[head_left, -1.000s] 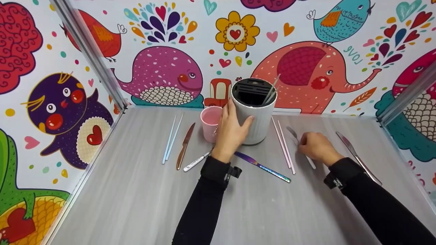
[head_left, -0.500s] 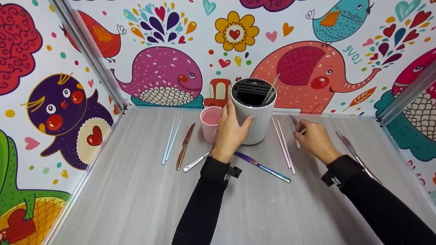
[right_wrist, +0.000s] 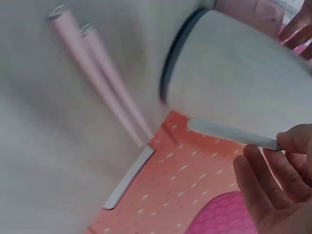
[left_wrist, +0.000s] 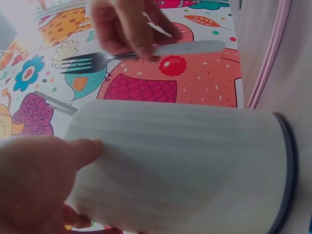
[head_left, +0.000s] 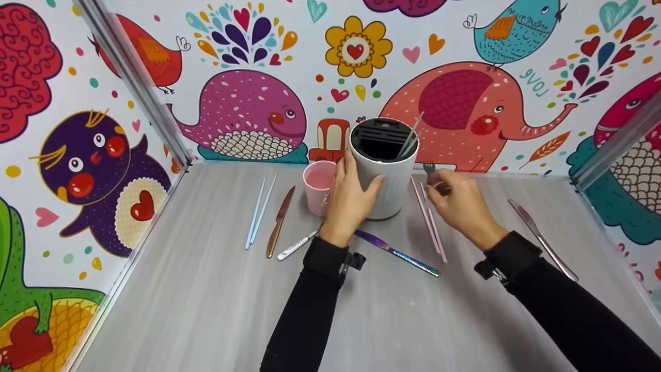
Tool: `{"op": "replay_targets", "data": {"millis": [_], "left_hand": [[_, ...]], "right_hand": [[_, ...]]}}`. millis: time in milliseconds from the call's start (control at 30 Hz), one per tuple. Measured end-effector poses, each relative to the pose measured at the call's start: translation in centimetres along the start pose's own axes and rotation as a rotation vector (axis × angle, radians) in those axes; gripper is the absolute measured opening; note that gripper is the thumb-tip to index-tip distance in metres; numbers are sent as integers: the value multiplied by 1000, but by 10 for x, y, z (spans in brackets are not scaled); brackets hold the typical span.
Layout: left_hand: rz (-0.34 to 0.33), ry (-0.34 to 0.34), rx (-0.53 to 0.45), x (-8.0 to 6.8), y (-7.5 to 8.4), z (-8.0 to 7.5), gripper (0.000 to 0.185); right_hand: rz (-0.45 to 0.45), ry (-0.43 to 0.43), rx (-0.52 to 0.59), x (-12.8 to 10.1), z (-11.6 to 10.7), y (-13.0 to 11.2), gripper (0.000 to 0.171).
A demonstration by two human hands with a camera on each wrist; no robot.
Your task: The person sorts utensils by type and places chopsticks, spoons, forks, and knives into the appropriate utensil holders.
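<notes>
My left hand (head_left: 352,199) grips the side of a tall white utensil holder (head_left: 396,188), thumb toward the front. The holder stands upright at the back, with a dark slotted top and two thin pale sticks (head_left: 411,137) leaning out at its right. Right of it, my right hand (head_left: 461,204) pinches a fork (left_wrist: 190,48), raised off the table. In the left wrist view the fork has metal tines and a white handle, and the fingers hold it near where the two meet. In the right wrist view the handle (right_wrist: 229,132) shows close beside the holder.
A pink mug (head_left: 316,188) stands left of the holder. Pink chopsticks (head_left: 426,217) lie beneath the right hand. Blue chopsticks (head_left: 256,212), a copper knife (head_left: 280,223), a white-speckled handle (head_left: 298,246), a rainbow knife (head_left: 400,254) and a silver knife (head_left: 542,240) lie around. Patterned walls (head_left: 248,113) enclose the table.
The right hand has picked the fork up off the table and carried it left and back toward the holder. The left hand keeps its hold in place.
</notes>
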State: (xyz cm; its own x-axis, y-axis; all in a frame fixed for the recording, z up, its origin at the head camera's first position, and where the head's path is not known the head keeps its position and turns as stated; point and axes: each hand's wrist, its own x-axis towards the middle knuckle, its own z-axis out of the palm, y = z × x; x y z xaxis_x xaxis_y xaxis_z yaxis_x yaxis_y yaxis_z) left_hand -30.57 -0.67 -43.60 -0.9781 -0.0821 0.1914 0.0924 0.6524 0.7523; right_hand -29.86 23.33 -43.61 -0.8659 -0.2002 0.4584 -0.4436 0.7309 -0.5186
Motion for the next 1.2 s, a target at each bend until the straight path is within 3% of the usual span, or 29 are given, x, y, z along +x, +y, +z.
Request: {"op": "replay_targets", "data": {"millis": [300,533,767,1200], "left_hand": [[17,13,4,0,-2,1,96],[41,21,24,0,-3,0,95],[37,5,26,0,-3,-1,96],[52,17,38,0,-2,0,96]], "right_hand": [[-201,89,14,14,3,-33,10],[-298,187,38,28,1,-54,10],[-333,307,120,39,-8,-72,11],[-350,325,181,52,-15,-91,14]]}}
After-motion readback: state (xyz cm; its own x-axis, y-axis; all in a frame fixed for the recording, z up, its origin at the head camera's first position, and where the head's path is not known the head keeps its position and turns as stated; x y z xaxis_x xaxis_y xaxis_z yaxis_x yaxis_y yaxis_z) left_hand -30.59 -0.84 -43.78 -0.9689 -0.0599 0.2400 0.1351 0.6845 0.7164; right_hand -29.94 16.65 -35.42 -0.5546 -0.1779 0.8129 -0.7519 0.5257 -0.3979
